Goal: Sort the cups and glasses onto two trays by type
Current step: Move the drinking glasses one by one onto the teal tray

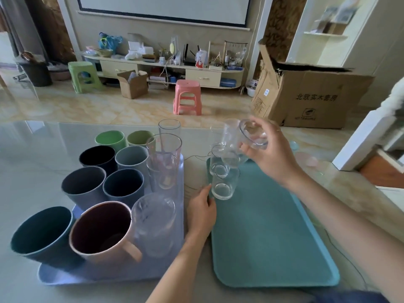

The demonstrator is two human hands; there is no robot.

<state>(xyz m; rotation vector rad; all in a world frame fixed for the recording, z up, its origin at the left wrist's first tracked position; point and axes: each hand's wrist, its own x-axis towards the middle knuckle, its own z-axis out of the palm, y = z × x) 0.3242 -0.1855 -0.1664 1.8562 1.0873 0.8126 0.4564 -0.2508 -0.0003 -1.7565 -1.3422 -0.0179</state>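
Note:
My right hand grips a clear glass tilted in the air above the far end of the teal tray. A few short clear glasses stand on that tray's far left corner. My left hand rests on the table between the two trays, fingertips at the teal tray's left rim beside the nearest glass. The lavender tray on the left holds several coloured plastic cups, a pink mug and several tall clear glasses.
A dark teal cup sits at the lavender tray's near left edge. Small pinkish and bluish items lie on the table to the right. Beyond the table are a pink stool and a large cardboard box.

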